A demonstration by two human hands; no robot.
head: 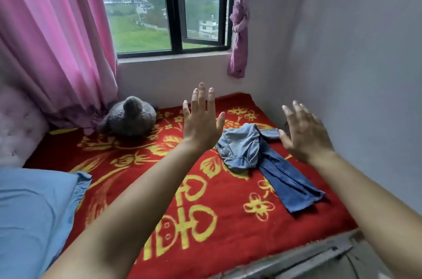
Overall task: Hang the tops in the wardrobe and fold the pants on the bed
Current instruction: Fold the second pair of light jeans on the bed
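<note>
both hands are held up in the air, backs toward the camera, fingers straight and spread; nothing is grasped in either. the left hand is raised over the middle of the red blanket, which is patterned with yellow flowers. the right hand is held nearer the grey wall. a pair of blue jeans is seen lying crumpled on the blanket, below and between the two hands, toward the wall side. its paler waist part is bunched at the far end and its darker legs are stretched toward the near edge. a grey plush toy is set by the pink curtain, below the window. a blue pillow is laid at the left.
</note>
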